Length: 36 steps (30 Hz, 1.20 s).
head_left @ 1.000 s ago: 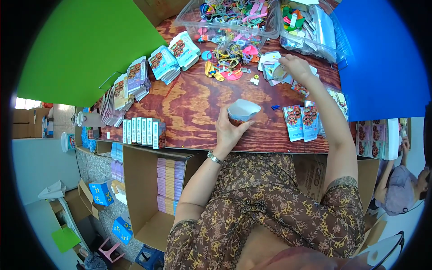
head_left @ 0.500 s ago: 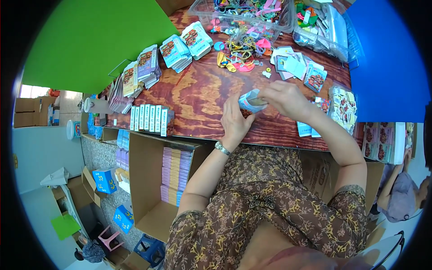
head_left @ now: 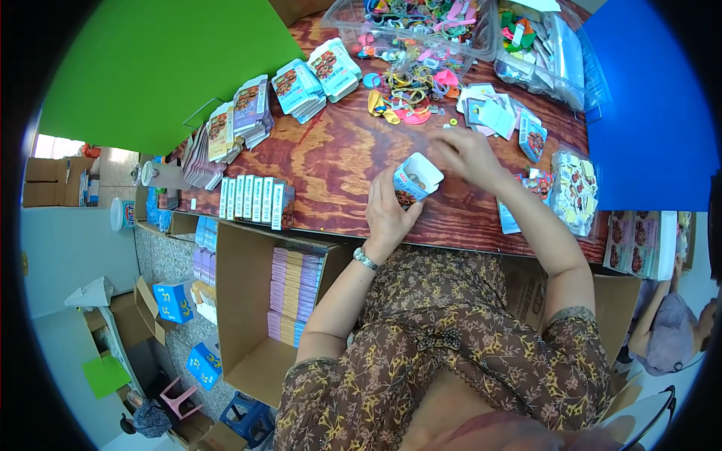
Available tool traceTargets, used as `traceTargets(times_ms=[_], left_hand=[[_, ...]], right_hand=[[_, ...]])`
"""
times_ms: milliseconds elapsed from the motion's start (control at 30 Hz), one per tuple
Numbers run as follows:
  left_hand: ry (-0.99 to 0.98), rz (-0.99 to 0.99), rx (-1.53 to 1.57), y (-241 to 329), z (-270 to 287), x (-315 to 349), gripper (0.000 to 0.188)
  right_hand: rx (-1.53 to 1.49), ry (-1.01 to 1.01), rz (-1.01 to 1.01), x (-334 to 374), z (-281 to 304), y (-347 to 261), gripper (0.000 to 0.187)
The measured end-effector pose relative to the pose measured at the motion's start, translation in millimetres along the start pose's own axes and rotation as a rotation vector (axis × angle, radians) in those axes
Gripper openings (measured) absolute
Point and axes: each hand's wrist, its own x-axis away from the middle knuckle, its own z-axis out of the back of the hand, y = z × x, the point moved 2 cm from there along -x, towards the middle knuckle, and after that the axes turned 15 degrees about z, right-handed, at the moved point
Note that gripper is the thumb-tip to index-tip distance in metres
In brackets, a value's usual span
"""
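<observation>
In my left hand [head_left: 387,210] is a small blue-and-white carton [head_left: 410,179] with a food picture on its side. Its top is open, a white flap stands up at the rim, and small contents I cannot make out show inside. Just beyond the carton's right side, my right hand [head_left: 470,161] is raised over the table, apart from the box. Its fingers reach leftward, a little blurred, with nothing visible between them. A small yellow piece [head_left: 453,121] and a heap of coloured elastic bands and balloon-like bits [head_left: 410,90] lie beyond that hand.
Flat folded cartons [head_left: 299,89] are stacked at the back left, and filled boxes [head_left: 256,199] stand in a row at the front left. Clear bins [head_left: 481,49] sit at the back. Cards [head_left: 489,113], an upright carton [head_left: 532,139] and a bag of printed pieces [head_left: 575,188] lie at right.
My right hand has drawn away from the carton's opening. The carton has been tipped more upright in my left hand, so its open top shows.
</observation>
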Motion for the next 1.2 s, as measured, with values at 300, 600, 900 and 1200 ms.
traceTargets(times_ms=[300, 600, 900, 1200], left_hand=[[-0.018, 0.013, 0.003, -5, 5, 4, 0.085], [0.010, 0.095, 0.060, -23, 8, 2, 0.082], [0.006, 0.217, 0.196, -19, -5, -14, 0.081], [0.085, 0.198, 0.160, -6, -5, -17, 0.079]], right_hand=[[0.574, -0.237, -0.148, -34, -63, 107, 0.023], [-0.166, -0.152, -0.264, -59, 17, 75, 0.017], [-0.704, -0.174, -0.384, -56, 53, 26, 0.015], [-0.623, -0.355, -0.237, -44, 10, -11, 0.015]])
